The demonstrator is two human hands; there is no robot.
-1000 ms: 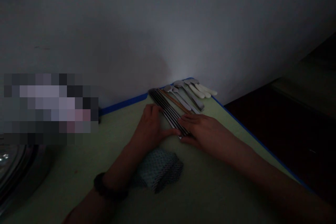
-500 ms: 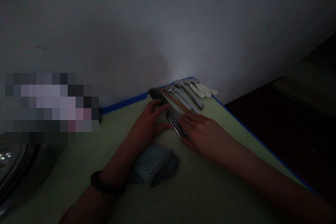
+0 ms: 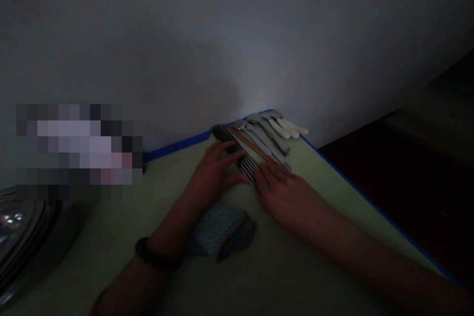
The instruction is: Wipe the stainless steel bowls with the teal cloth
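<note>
A row of dark metal chopsticks (image 3: pixel 249 164) lies side by side on the table, slanting from the wall toward me. My left hand (image 3: pixel 211 173) touches their left side, its fingers and thumb spread apart. At their near ends, the stretched fingers of my right hand (image 3: pixel 291 197) rest close together and hide part of them. Beside the metal ones lie brown chopsticks (image 3: pixel 249 141). Metal spoons (image 3: pixel 255 136) come after these, then several utensils with white handles (image 3: pixel 283 131) at the corner. A folded checked cloth (image 3: pixel 222 232) lies below my left hand.
The light green table (image 3: pixel 166 170) has a blue edge and meets a pale wall (image 3: pixel 237 34). Shiny round metalware (image 3: pixel 22 237) stands at the left, near a blurred-out patch. Past the table's right edge the floor is dark.
My right hand has shifted slightly down and right along the chopsticks, uncovering more of the spoon handle. My left hand stays at their side. The view has moved slightly.
</note>
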